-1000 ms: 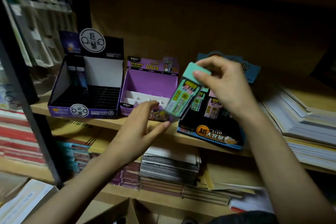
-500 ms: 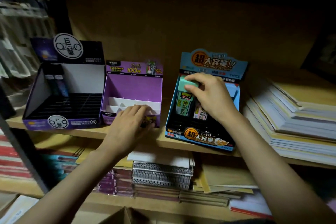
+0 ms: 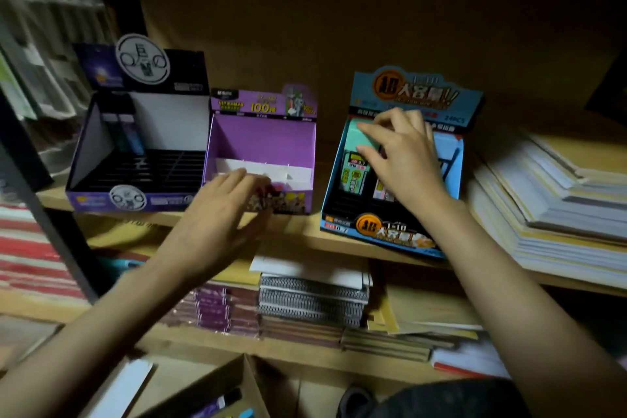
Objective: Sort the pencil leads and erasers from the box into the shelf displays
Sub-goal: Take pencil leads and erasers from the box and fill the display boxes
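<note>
Head view showed the right hand [image 3: 403,163] pinching the cap of a mint lead case [image 3: 354,176], which stood upright in the back left slot of the blue display [image 3: 383,234] on the shelf [image 3: 305,231], just beside a pink case [image 3: 381,188]. The left hand [image 3: 220,210] lay with straight fingers on the front wall of the purple display [image 3: 261,142], grasping nothing. That display looked unfilled, and the dark display [image 3: 135,200] held only two packs. Below, the cardboard box [image 3: 217,383] held a few loose items [image 3: 220,402], so I judged the sorting barely started, with most slots left to fill.
</note>
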`<state>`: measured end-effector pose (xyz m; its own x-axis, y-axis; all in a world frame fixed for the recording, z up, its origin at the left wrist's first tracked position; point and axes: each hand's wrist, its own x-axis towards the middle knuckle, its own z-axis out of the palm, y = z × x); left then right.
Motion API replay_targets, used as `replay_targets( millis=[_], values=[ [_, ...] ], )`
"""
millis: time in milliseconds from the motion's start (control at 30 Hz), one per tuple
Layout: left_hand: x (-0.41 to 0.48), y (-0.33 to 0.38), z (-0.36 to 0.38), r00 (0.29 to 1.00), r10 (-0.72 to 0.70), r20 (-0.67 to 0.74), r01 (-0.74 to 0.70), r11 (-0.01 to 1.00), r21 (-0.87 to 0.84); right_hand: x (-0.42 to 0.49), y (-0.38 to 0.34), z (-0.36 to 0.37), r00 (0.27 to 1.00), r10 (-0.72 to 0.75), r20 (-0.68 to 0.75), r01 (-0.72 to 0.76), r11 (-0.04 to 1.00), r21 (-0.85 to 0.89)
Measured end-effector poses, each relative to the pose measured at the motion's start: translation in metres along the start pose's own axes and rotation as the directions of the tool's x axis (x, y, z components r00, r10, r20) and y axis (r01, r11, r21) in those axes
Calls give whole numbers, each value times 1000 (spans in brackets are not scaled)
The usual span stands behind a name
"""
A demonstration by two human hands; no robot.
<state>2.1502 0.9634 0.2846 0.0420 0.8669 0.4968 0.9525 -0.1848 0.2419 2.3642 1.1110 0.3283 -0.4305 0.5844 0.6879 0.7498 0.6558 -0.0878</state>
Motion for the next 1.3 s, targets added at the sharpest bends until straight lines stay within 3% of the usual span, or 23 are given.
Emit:
replay_targets(
  millis=[67,167,267,333,467,567,633,767,867,1000,1133,1233,1300],
  values=[
    [-25,-3,-10,999,-52,7,53,992,-115,-9,-11,-5,999,-54,5,53,998,18],
    [-68,-15,-2,984,-119,131,144,969,-201,-34,-41,-10,984,-168,59,157,975,158],
    [-116,-34,27,920,-234,313,299,937,-180,-73,-80,3,924,-274,267,139,891,433],
    [-154,-47,51,841,-321,434,424,891,-162,-106,-105,26,816,-347,462,68,851,520],
    [-238,-66,101,659,-450,603,612,786,-82,-190,-139,95,492,-407,770,-55,868,494],
    [-296,-71,133,534,-526,662,727,685,-43,-254,-153,146,262,-346,901,-133,912,388],
    [-327,-73,152,441,-587,679,800,600,-1,-289,-160,171,183,-278,943,-237,918,317],
    [-378,-77,173,324,-762,561,906,420,47,-344,-172,207,125,-98,987,-469,871,146],
    [-403,-86,180,235,-895,378,955,285,82,-366,-178,229,152,62,987,-547,837,32],
    [-419,-94,200,289,-868,404,924,363,119,-369,-187,258,209,119,971,-607,794,33],
    [-428,-85,218,326,-843,428,907,407,110,-368,-194,285,165,108,980,-535,845,-3],
    [-429,-73,219,429,-814,392,859,501,100,-373,-203,298,141,123,982,-499,866,-37],
    [-422,-69,220,467,-808,359,859,511,31,-376,-207,303,144,138,980,-506,862,-47]
  ],
)
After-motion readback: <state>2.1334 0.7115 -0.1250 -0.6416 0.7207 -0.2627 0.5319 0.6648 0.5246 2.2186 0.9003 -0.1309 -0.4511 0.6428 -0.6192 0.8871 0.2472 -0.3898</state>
